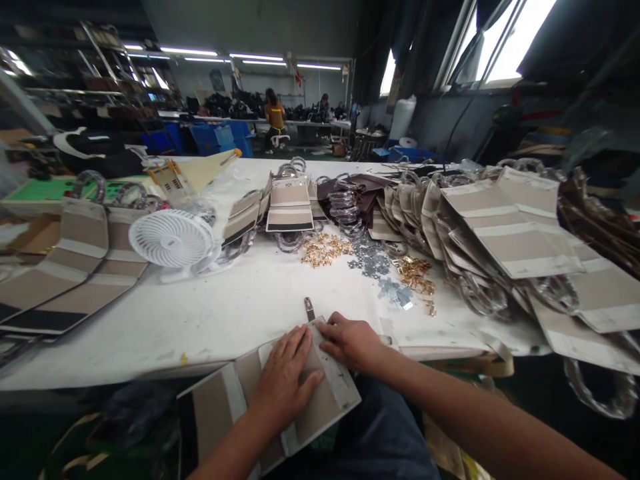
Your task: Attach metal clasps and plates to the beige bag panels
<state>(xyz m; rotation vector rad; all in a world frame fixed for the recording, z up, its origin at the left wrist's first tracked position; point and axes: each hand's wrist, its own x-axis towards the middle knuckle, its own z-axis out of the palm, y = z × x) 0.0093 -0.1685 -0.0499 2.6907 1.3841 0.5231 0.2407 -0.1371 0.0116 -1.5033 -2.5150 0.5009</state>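
A tan bag panel [313, 421] with pale strips and a dark end band lies tilted over the table's front edge and my lap. My left hand [285, 373] rests flat on it, fingers stretched toward the far corner and thumb apart. At that corner my right hand [353, 341] has its fingers bent and pressed on the panel's edge; what lies under the fingertips is hidden. A short dark strap with a metal end [309, 308] sticks out past the corner onto the white table [225, 313].
Gold metal fittings [326, 250], grey metal pieces [370, 259] and more gold fittings [415, 273] lie in piles ahead. Stacked tan panels with wrapped handles [520, 220] fill the right side. A white fan [173, 239] stands at left beside further panels [75, 267]. A person [275, 115] is far back.
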